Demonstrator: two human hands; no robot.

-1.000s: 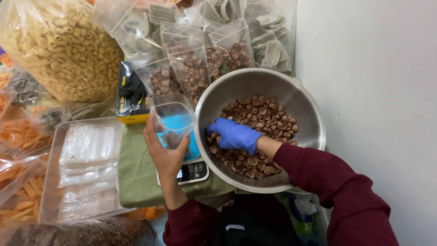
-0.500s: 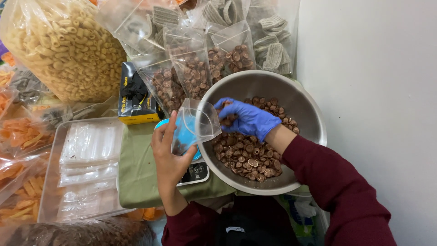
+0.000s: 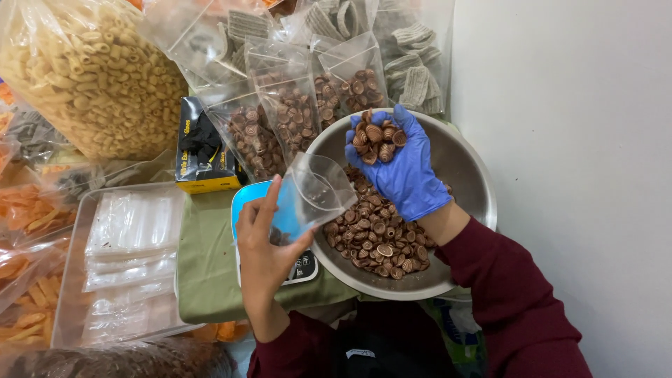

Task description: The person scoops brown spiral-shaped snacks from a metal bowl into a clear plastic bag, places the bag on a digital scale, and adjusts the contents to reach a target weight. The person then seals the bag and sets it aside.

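- The right hand (image 3: 402,168), in a blue disposable glove, is cupped palm-up around a heap of small brown cone-shaped ridged snack pieces (image 3: 376,140), roughly a dozen showing, at 12 o'clock above the bowl.
- The bare left hand (image 3: 266,241) pinches one small clear zip plastic bag (image 3: 315,192) between thumb and fingers, its mouth held open and tilted toward 2 o'clock, just beside the gloved hand.
- One round steel bowl (image 3: 469,175) sits under both hands; its floor is covered with dozens more of the brown pieces (image 3: 374,238).
- One digital scale with a blue top (image 3: 248,199) lies at 9 o'clock of the bowl, on a green cloth (image 3: 206,259).
- Four filled clear bags of the same brown pieces (image 3: 294,115) stand at 11 o'clock.
- One metal tray (image 3: 73,280) at 9 o'clock holds stacks of empty flat bags (image 3: 133,224).
- One black-and-yellow glove box (image 3: 199,150) stands at 10 o'clock, beside one large bag of pale curled pasta-like snacks (image 3: 84,77).
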